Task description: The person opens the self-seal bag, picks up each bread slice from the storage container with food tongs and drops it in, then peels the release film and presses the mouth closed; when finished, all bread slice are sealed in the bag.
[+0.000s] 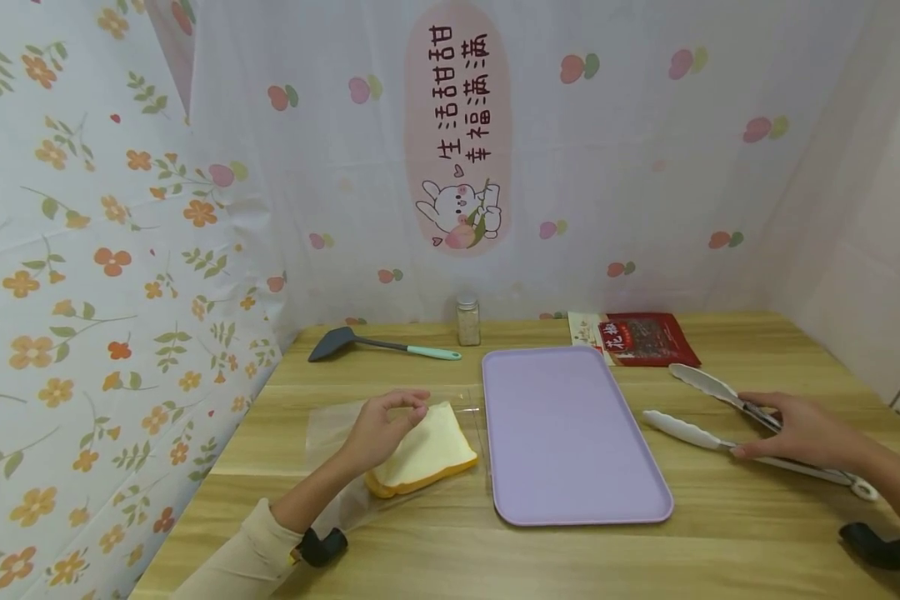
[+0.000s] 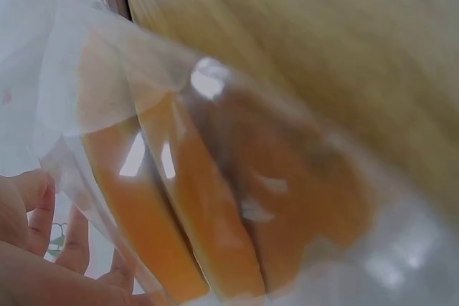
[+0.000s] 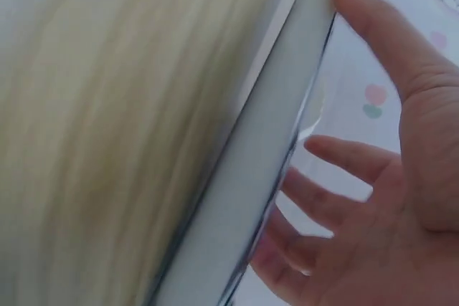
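Note:
White-headed tongs (image 1: pixel 693 429) lie on the table at the right, their two arms spread apart. My right hand (image 1: pixel 813 433) holds them around the middle, thumb at the near arm and fingers by the far arm. In the right wrist view, the thumb (image 3: pixel 380 30) meets the edge of a tong arm (image 3: pixel 247 148); some fingertips are hidden behind it. My left hand (image 1: pixel 386 429) hovers at the bread slices (image 1: pixel 431 450), fingers loosely bent and holding nothing. A clear plastic bag (image 1: pixel 333 429) encloses the bread, whose orange crusts (image 2: pixel 197 198) show in the left wrist view.
A lilac tray (image 1: pixel 570 433) lies between the hands. Behind are a turner (image 1: pixel 382 344) with a mint handle, a small shaker jar (image 1: pixel 468 322) and a red spice packet (image 1: pixel 645 337). Printed curtains (image 1: pixel 330 167) border the table's back and left.

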A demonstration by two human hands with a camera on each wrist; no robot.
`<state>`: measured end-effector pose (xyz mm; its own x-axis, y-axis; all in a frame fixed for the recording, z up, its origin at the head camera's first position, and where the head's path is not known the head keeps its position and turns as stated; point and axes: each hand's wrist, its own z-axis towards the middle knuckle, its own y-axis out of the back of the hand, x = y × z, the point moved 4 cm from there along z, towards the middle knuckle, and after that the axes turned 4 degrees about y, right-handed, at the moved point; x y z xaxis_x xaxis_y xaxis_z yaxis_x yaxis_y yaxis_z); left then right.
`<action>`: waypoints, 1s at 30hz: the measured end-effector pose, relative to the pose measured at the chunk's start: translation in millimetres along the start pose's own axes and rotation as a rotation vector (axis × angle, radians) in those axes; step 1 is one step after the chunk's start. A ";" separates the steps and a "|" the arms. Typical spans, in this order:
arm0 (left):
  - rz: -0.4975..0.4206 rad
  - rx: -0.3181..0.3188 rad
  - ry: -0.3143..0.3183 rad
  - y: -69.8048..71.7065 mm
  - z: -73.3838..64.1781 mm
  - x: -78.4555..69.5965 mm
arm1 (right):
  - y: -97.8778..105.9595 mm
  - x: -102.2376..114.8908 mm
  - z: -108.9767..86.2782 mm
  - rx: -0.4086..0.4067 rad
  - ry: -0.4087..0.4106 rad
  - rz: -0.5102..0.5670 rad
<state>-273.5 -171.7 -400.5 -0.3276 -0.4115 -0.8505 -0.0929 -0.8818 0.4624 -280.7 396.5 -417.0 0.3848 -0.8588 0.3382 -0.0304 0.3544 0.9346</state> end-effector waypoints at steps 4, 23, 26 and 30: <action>0.028 -0.002 0.003 0.8 -0.2 0.0 | 2.8 16.7 4.8 -0.054 0.001 -0.011; 0.187 0.165 -0.038 21.4 25.3 3.1 | -32.8 183.7 39.9 -0.021 0.241 0.294; 0.224 0.230 -0.060 23.7 33.4 4.7 | -43.8 202.4 44.6 0.041 0.296 0.378; 0.264 0.311 -0.052 21.9 42.0 5.7 | -54.8 224.7 49.3 0.093 0.340 0.490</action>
<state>-316.9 -183.7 -384.7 -0.4247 -0.5948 -0.6825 -0.2763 -0.6328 0.7234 -238.1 165.9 -386.8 0.5786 -0.4317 0.6920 -0.3537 0.6317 0.6898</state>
